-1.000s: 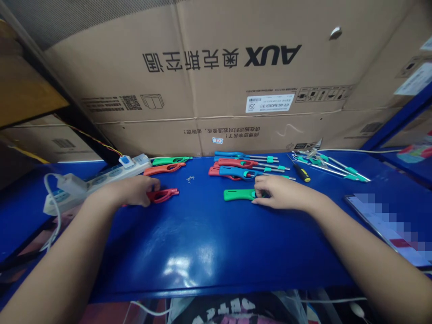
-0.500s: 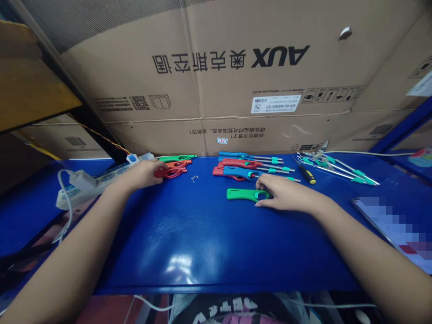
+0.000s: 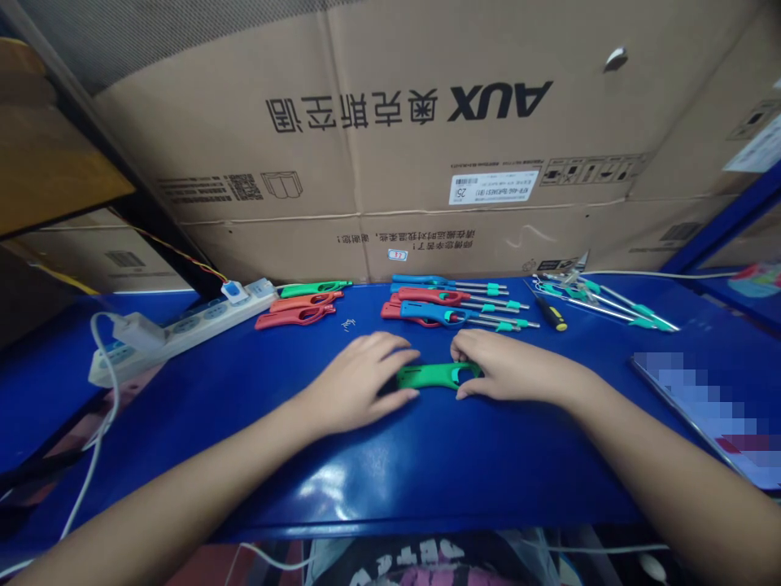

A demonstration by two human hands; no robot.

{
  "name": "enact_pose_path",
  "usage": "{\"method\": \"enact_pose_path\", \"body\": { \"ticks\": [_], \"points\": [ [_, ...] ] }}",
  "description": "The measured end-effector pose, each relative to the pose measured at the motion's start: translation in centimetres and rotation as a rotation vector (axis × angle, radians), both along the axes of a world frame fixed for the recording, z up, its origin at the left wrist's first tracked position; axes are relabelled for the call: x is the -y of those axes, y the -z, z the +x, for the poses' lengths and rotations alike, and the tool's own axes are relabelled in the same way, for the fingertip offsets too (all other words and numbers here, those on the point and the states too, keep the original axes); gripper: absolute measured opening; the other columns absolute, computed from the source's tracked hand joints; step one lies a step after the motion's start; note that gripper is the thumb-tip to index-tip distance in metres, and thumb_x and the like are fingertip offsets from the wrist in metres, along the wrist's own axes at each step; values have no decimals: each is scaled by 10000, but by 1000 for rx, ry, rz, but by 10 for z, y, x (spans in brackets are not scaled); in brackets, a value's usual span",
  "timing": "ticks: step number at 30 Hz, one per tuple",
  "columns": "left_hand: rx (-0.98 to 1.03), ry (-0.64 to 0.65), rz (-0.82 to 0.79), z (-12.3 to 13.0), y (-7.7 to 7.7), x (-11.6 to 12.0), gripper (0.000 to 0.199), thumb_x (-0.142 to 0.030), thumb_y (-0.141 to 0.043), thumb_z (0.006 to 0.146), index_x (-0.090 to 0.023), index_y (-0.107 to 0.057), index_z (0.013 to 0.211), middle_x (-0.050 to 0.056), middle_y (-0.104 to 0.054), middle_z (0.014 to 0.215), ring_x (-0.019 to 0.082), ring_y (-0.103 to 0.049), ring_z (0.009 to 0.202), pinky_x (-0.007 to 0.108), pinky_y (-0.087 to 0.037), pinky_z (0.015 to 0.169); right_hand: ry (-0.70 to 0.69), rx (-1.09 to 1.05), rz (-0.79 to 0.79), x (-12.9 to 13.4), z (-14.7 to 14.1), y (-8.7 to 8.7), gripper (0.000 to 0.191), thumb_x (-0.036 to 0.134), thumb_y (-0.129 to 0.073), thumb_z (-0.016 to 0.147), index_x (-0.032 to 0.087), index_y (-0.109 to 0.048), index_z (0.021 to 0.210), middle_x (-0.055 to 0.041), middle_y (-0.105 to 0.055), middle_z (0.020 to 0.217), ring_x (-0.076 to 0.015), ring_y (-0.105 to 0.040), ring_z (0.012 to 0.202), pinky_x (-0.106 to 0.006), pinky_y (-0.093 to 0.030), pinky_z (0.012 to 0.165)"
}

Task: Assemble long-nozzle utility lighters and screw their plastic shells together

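Note:
A green lighter handle (image 3: pixel 430 375) lies crosswise on the blue table. My right hand (image 3: pixel 497 366) grips its right end, fingers bent round the trigger opening. At its left end my left hand (image 3: pixel 359 378) has thumb and fingers apart on either side of the handle. Beyond my left hand a green shell (image 3: pixel 311 288), an orange shell (image 3: pixel 305 302) and a red shell (image 3: pixel 293 316) lie side by side. Behind the green handle are red and blue lighters, among them a blue one (image 3: pixel 427 312), with metal rods pointing right.
A screwdriver (image 3: pixel 553 312) lies right of the lighters, beside several metal rods (image 3: pixel 616 307). Tiny pins (image 3: pixel 348 324) lie at the middle back. A power strip (image 3: pixel 201 324) is on the left, a tablet-like device (image 3: pixel 701 415) on the right. Cardboard (image 3: pixel 403 163) stands behind.
My left hand has left the red shell and moved right and nearer, to the green handle's left end. My right hand and the green handle have come slightly nearer.

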State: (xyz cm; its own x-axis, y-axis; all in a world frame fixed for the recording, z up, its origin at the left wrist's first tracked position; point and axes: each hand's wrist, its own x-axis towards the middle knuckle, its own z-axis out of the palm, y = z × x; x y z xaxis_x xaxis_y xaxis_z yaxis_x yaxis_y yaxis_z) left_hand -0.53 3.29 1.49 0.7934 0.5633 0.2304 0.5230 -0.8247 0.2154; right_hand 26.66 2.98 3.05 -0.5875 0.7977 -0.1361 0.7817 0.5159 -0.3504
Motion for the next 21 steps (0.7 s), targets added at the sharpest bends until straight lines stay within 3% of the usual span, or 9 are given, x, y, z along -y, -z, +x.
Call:
{"method": "enact_pose_path", "body": {
  "ticks": [3,7,15,18,21],
  "points": [
    [91,64,-79,15,20,12,487,-439,-598,974,-229,-514,1406,125,-599,1308,287,-552,1213,458,-484,1011,-23,-20,-10,5,-5,1,369,428,-783,806,188,-555,969,-83,-634,1000,-248,-592,902,-326,-446,753],
    [200,16,-98,16,34,6,389,-354,-580,994,-215,-554,1356,116,-615,1186,259,-566,1090,439,-508,957,-50,-60,2,10,-13,4,366,460,-756,823,202,-527,945,-80,-642,987,-233,-593,846,-315,-430,710],
    [221,-1,-156,12,34,-1,292,-375,-553,1008,-200,-573,1240,93,-604,1130,244,-544,1050,403,-482,945,-40,-118,-6,11,-15,5,324,413,-678,865,212,-473,1015,-34,-631,881,-191,-572,736,-278,-369,603],
    [234,-9,-183,12,33,-2,280,-377,-530,1020,-206,-560,1239,89,-602,1144,241,-541,1052,403,-473,948,10,-242,-77,3,-7,6,400,464,-740,818,223,-512,1041,-9,-635,900,-180,-587,773,-266,-403,634],
    [257,-25,-210,11,33,-4,263,-378,-517,1027,-195,-556,1213,85,-601,1138,237,-541,1047,397,-470,945,49,-385,-188,-7,1,9,361,455,-770,785,214,-592,986,9,-642,860,-166,-595,772,-264,-438,665]
  ]
}}
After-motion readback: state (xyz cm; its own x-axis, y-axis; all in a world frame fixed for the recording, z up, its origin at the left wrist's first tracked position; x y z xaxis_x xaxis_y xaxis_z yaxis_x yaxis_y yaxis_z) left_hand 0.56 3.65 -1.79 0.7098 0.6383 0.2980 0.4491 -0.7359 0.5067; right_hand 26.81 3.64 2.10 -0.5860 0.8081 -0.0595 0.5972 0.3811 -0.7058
